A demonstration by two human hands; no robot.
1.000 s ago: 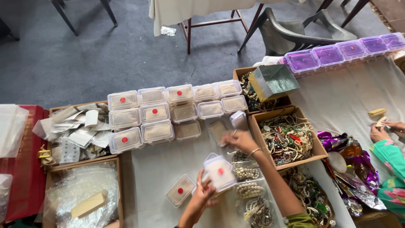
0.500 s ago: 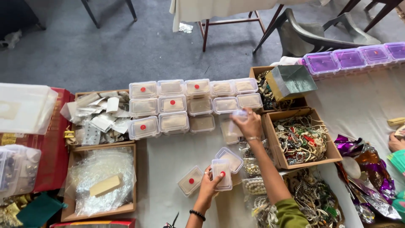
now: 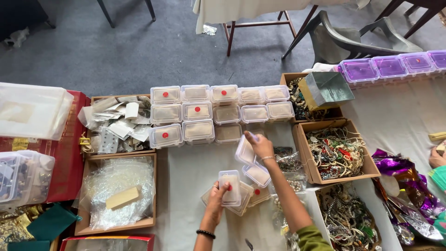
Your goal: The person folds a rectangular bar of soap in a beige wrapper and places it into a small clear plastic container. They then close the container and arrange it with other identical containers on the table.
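White cloth covers the table (image 3: 195, 176) across the lower half of the frame, with grey carpet above it. Just below centre, the left hand (image 3: 218, 197) lies on a small clear plastic box (image 3: 230, 187) with a red dot, fingers curled around its near edge and thumb against its side; the box sits on top of a few similar boxes on the cloth. Just up and to the right, the right hand (image 3: 261, 145) pinches a clear lid (image 3: 244, 150) that stands tilted, its lower edge touching an open box (image 3: 257, 175) below it. Whether the fingertips also hold something small at the top I cannot tell.

Above the hands, near the middle of the frame, stands a block of stacked clear boxes (image 3: 218, 112), some with red dots. To the right is a cardboard tray of tangled necklaces (image 3: 337, 151), and above it a row of purple-lidded boxes (image 3: 390, 67). On the left, a cardboard tray (image 3: 121, 190) holds crinkled plastic wrap and a pale block, with a tray of small packets (image 3: 118, 123) above it. Another person's hand (image 3: 436, 158) shows at the right edge.
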